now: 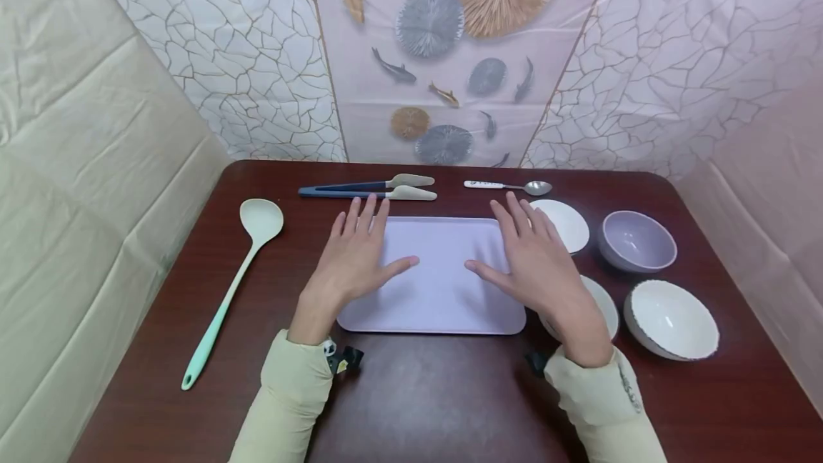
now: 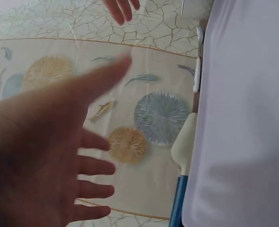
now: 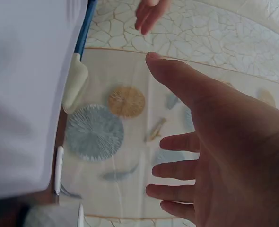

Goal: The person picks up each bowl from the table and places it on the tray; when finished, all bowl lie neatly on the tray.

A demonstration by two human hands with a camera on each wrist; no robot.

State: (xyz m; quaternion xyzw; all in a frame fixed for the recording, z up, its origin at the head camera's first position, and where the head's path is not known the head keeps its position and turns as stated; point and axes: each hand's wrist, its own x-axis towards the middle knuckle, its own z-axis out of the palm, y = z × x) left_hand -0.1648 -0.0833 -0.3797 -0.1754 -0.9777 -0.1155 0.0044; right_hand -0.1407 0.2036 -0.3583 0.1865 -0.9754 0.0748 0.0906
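Observation:
My left hand (image 1: 352, 256) hovers over the left side of a pale lavender tray (image 1: 440, 284), fingers straight and thumb pointing inward. Over the tray's right edge, my right hand (image 1: 536, 259) mirrors it, fingers extended and slightly spread. Both palms are bare in the wrist views, where the left hand (image 2: 40, 137) and the right hand (image 3: 239, 151) hold nothing. Just beyond the left fingertips lie blue-handled tongs (image 1: 347, 193) with cream tips. A small spoon (image 1: 537, 188) with a white handle rests behind the right hand. The right wrist and hand partly cover two white dishes.
A ladle-like spoon (image 1: 261, 218) with a mint handle lies at the left. On the right stand a white dish (image 1: 566, 226), another white dish (image 1: 603, 302), a purple bowl (image 1: 636, 241) and a white bowl (image 1: 671, 320). A patterned cloth wall (image 1: 257, 56) rises behind the table.

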